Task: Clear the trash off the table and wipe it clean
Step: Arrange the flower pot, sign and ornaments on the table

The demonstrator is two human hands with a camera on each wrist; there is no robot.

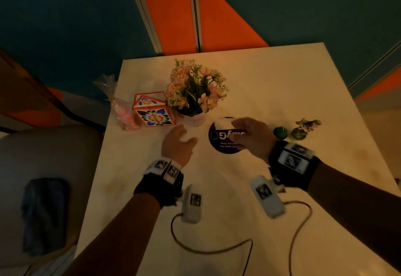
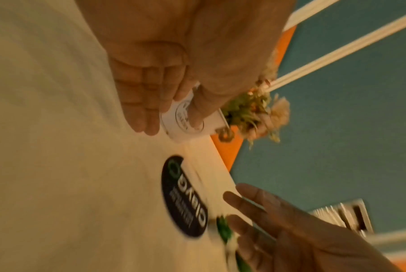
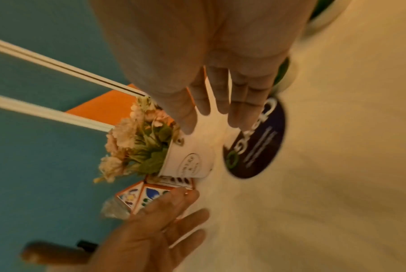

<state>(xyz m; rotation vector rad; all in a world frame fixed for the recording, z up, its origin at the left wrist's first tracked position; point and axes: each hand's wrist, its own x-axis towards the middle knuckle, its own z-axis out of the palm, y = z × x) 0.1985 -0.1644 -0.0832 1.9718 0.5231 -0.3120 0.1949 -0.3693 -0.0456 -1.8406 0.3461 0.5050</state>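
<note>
L hand (image 1: 178, 143) relaxed, fingers straight, grasps nothing, low over table (image 1: 271, 84). Flower pot (image 1: 193, 119) sits just past its fingertips, patterned box (image 1: 153, 112) to its left. R hand (image 1: 251, 136) also loose, fingers straight over dark round sticker (image 1: 221, 143). White patch at its fingertips too blurred to ID.

White table (image 1: 271, 93): flower pot (image 1: 193, 117), patterned box (image 1: 153, 112), dark round sticker (image 1: 224, 143), wrapped sweets (image 1: 123, 112).
</note>
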